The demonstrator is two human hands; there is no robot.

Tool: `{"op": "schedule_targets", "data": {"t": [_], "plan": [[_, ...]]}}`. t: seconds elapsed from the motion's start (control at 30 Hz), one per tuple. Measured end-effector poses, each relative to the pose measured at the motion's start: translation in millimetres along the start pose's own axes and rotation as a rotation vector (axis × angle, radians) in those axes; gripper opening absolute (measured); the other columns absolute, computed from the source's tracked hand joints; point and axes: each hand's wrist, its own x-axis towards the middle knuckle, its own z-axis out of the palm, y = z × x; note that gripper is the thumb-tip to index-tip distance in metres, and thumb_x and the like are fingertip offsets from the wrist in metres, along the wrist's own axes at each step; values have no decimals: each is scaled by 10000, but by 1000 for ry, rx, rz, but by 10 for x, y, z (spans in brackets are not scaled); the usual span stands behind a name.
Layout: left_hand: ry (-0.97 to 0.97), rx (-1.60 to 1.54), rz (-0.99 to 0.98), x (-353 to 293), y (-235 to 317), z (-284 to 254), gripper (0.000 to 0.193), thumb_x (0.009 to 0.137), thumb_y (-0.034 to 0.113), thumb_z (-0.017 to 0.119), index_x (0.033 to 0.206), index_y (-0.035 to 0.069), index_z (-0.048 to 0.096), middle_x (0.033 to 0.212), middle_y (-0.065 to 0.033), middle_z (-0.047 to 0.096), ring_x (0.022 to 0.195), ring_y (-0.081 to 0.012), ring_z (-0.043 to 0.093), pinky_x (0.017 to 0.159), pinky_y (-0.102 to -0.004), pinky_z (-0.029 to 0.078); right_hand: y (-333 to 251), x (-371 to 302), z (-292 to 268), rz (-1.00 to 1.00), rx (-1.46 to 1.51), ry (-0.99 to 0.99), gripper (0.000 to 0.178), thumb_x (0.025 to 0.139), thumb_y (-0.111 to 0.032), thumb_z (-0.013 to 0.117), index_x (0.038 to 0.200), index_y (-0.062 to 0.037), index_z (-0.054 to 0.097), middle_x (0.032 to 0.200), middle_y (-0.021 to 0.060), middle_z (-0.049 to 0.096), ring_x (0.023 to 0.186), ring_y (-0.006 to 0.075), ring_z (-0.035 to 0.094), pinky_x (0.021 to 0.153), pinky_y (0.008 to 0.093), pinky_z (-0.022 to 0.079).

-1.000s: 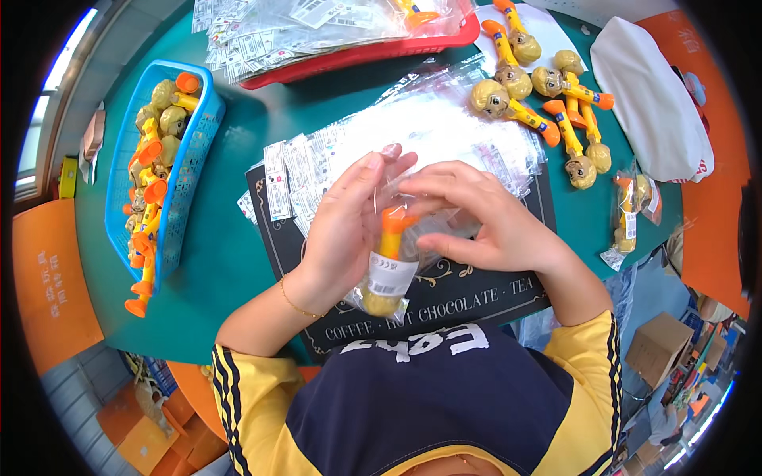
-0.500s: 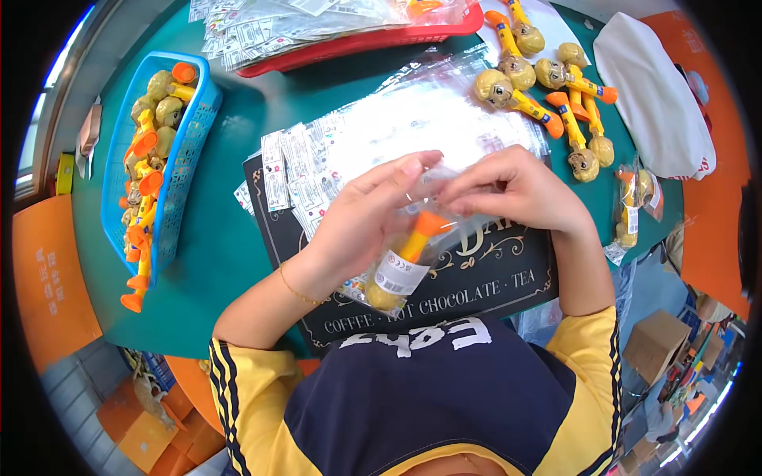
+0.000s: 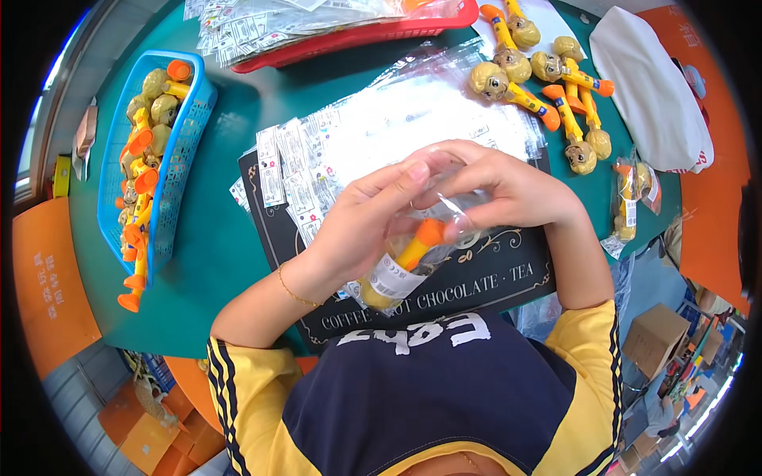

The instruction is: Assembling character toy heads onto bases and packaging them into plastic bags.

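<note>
A clear plastic bag [image 3: 397, 278] with a white label hangs between my hands over the black printed board [image 3: 444, 305]. Inside it is a yellow toy figure [image 3: 412, 254], tilted, its orange feet up and its blond head down. My left hand [image 3: 377, 198] grips the bag along its left side near the top. At the bag's upper end my right hand [image 3: 508, 186] pinches the film, fingers curled and thumb beside the orange feet. Under both hands lies a spread of flat printed plastic bags [image 3: 357, 135].
A blue basket [image 3: 181, 166] of similar figures stands at left. Behind is a red tray [image 3: 357, 40] heaped with flat bags. Several loose figures [image 3: 583, 155] lie at right, with bagged figures [image 3: 627, 202] and a white cloth bag [image 3: 651, 87] beyond them.
My right hand has curled over the bag's top, its thumb now lower by the orange feet. The bag's upper film is spread wider, and the figure sits slightly farther right at its feet.
</note>
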Motion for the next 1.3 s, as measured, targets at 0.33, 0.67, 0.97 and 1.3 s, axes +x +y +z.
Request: {"op": "schedule_targets", "data": {"t": [0.33,0.67,0.97,1.3], "plan": [[-26,55,15,-27,-58,37,422,1003,287,436,1291,-16,492,1187,-127,578,1066,-194,596,867,-316,523,-70,6,48,-129,-197,-25,337,669,-229,796,956,-73,711,1264,137,542,1207,324,474,1012,432,337],[14,-174,67,12,30,27,450,998,299,454,1326,-10,455,1220,-97,548,1094,-186,562,896,-327,482,51,57,151,-184,-292,169,284,650,-134,762,929,-103,722,1268,112,546,1193,313,479,996,420,353],[151,-87,135,66,13,-65,465,1007,310,406,1375,32,353,1303,-137,498,1179,-276,525,935,-406,488,22,-61,-20,-7,97,22,286,773,-129,717,1049,-59,689,1417,199,406,1303,329,403,1065,431,305],[252,-13,213,72,11,-54,516,1002,331,414,1409,32,309,1383,-138,439,1170,-267,531,923,-386,493,77,50,181,-61,-330,213,205,693,-32,708,886,-96,734,1240,111,579,1184,311,491,980,389,394]]}}
